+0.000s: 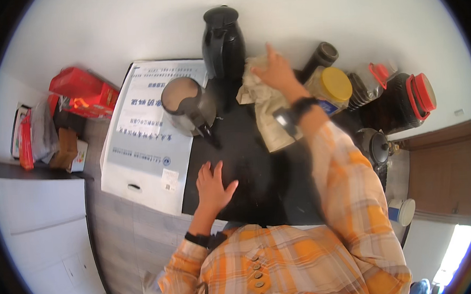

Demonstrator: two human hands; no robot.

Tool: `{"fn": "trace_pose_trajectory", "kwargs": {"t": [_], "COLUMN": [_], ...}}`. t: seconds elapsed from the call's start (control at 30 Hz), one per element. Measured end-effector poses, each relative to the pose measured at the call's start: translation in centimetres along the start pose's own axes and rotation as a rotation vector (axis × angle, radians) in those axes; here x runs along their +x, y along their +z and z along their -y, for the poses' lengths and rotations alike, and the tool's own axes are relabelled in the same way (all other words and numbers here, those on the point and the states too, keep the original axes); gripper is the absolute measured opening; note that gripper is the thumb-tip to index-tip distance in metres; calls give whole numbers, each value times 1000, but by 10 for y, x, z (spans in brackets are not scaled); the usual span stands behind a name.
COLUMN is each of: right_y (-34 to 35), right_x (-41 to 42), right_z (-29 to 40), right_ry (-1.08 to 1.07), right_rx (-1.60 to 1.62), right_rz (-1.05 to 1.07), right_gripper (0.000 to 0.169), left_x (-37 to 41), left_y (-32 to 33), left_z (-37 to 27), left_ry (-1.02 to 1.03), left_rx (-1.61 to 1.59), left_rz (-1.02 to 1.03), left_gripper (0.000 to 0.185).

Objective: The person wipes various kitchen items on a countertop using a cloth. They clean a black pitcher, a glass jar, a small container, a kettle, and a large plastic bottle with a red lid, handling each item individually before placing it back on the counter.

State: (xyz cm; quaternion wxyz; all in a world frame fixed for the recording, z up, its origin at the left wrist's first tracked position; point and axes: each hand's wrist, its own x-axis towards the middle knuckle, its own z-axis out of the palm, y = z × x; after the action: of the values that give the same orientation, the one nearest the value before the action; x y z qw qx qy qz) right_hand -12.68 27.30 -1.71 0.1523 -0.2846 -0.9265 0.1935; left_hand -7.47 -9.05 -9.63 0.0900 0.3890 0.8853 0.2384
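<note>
My right hand (275, 71) reaches over the upper end of a crumpled beige cloth bag (272, 125), its fingers apart; whether it touches the cloth I cannot tell. The cloth lies on a black tabletop (252, 166). Near the table's front edge my left hand (213, 188) rests over the black surface, fingers spread, holding nothing. Between the hands and the wall stand a glass kettle with a black handle (185, 105) and a tall black thermos jug (223, 44). The kettle is on or beside a large white printed bag (147, 139) bearing writing.
Right of the cloth are a dark cylindrical container (320, 58), a yellow-lidded jar (334, 86), a clear jar with a red handle (368, 82), a big red-lidded jar (405, 102) and a dark lidded pot (373, 145). Red boxes (85, 93) stand at left; a white wall rises behind.
</note>
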Motion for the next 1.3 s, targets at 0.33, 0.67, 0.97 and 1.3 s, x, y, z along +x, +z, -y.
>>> {"fn": "trace_pose_trajectory", "kwargs": {"t": [0.33,0.67,0.97,1.3], "right_y": [69,38,-55,10], "right_x": [17,-132,-212,4], "right_z": [-11,-31,-13,-15], "right_ry": [245,115,107,80], "right_rx": [-378,-314,45,-731], "right_rz": [83,376,329,-509], "right_gripper": [53,37,42,49], "left_x": [-30,-28,-29,-30], "left_y": [0,2,6,5], "left_z": [5,4,7,5], "left_ry": [37,23,26,78], "left_rx": [118,180,170,139], "left_rz": [257,245,257,226], "left_gripper": [107,108,108,112]}}
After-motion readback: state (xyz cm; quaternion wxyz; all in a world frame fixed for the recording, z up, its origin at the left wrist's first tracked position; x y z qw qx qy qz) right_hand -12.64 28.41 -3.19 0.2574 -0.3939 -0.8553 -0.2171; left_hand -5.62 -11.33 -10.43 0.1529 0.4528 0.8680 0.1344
